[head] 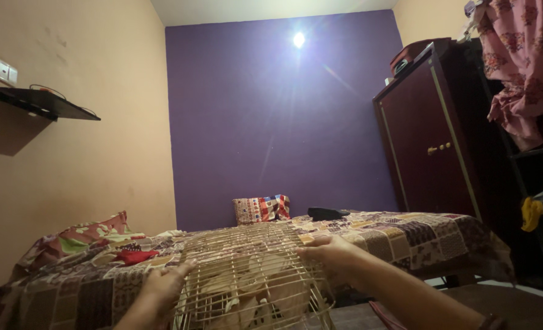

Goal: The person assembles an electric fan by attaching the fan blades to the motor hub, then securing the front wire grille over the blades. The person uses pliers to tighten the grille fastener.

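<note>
No packages, labels, signs or screens here.
You see only a patchwork-covered bed [406,235], bare walls and a dark wardrobe [427,128]; nothing wrapped, printed or lit sits anywhere along them.

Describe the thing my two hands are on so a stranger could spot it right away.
Start at the bed with the patchwork bedspread below the purple wall. At its near edge stands a domed cage of thin pale bamboo slats, gripped by the left hand and right hand. It is the only see-through lattice thing there.
</note>
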